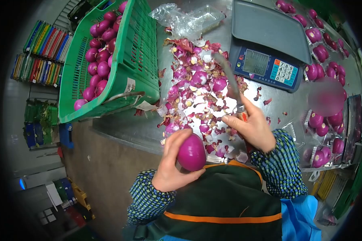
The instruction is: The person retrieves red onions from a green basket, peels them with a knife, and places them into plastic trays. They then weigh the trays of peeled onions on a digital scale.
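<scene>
In my left hand (173,162) is a smooth purple-red onion (192,152), gripped at the table's front edge just above the apron. My right hand (255,126) is closed around the handle of a knife (229,76) with a curved, dull grey blade pointing away from me. The blade is apart from the onion. Beneath and between the hands, onion skins and trimmed ends (197,100) lie scattered across the metal table (126,132).
A green plastic crate (142,60) full of red onions stands tilted at the left. A grey weighing scale (269,44) sits at the back right. Clear plastic packaging (189,20) lies at the back. Several packed onions (321,52) line the right side.
</scene>
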Action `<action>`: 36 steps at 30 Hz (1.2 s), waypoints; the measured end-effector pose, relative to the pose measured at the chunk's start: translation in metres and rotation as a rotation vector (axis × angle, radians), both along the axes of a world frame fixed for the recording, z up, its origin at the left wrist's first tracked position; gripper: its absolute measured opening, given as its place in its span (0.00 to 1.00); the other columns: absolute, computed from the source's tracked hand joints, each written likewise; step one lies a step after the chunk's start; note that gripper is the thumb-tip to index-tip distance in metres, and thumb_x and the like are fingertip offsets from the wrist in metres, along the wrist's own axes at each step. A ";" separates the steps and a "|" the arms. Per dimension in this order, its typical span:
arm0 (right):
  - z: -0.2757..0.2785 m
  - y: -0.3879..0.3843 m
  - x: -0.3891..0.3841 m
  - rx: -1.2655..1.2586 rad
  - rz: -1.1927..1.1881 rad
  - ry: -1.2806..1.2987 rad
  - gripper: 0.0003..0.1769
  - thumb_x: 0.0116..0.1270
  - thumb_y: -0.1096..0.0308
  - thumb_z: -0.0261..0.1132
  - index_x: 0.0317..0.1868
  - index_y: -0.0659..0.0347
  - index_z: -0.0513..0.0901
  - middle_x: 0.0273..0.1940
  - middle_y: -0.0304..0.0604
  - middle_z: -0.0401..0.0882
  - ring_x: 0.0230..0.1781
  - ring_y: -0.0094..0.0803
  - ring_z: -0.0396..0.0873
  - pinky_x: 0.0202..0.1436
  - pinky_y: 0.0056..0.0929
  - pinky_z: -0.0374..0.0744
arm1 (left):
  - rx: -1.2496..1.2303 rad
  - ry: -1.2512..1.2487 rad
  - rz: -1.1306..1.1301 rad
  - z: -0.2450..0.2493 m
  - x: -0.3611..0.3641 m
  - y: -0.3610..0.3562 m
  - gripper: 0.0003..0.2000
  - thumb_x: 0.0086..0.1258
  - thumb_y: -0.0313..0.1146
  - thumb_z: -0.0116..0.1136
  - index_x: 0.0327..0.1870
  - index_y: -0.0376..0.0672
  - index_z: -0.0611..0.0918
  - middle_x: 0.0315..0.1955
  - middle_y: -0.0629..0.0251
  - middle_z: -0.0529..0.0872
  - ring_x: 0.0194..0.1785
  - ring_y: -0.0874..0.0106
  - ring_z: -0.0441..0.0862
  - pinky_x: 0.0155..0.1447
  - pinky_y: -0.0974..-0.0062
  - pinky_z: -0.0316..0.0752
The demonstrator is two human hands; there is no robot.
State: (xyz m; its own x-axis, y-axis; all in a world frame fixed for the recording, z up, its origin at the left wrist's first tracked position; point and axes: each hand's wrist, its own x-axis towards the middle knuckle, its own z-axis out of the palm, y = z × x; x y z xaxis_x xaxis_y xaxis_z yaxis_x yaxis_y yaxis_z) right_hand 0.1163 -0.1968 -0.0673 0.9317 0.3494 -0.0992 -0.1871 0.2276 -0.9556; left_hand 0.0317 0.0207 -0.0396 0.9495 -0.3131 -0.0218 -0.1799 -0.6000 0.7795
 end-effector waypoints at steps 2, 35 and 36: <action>0.017 0.001 -0.009 -0.060 0.224 0.501 0.25 0.67 0.60 0.60 0.62 0.58 0.68 0.28 0.36 0.75 0.16 0.15 0.68 0.16 0.16 0.67 | 0.089 -0.107 -0.063 0.019 0.015 0.000 0.47 0.41 0.29 0.75 0.65 0.38 0.59 0.61 0.51 0.62 0.65 0.59 0.62 0.65 0.65 0.62; 0.014 -0.157 -0.116 0.138 -1.122 0.101 0.12 0.69 0.62 0.54 0.29 0.56 0.66 0.17 0.33 0.62 0.12 0.19 0.59 0.14 0.20 0.61 | -0.202 -0.009 -0.422 -0.070 0.050 -0.178 0.39 0.40 0.33 0.73 0.60 0.44 0.68 0.52 0.48 0.65 0.54 0.54 0.70 0.59 0.63 0.69; 0.015 -0.169 -0.124 0.128 -1.136 0.056 0.11 0.69 0.62 0.54 0.30 0.56 0.66 0.18 0.34 0.63 0.12 0.19 0.60 0.15 0.20 0.61 | -0.288 -0.061 -0.447 -0.081 0.046 -0.216 0.39 0.40 0.33 0.72 0.60 0.47 0.68 0.50 0.48 0.67 0.52 0.51 0.70 0.59 0.62 0.67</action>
State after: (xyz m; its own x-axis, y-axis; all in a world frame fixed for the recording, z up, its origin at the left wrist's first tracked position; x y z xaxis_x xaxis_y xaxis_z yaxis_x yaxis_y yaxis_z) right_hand -0.0078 -0.3662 -0.0521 0.7113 -0.6808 -0.1749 0.1473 0.3877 -0.9099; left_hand 0.0777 -0.1948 -0.1203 0.7188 -0.6725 0.1760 -0.4193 -0.2175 0.8814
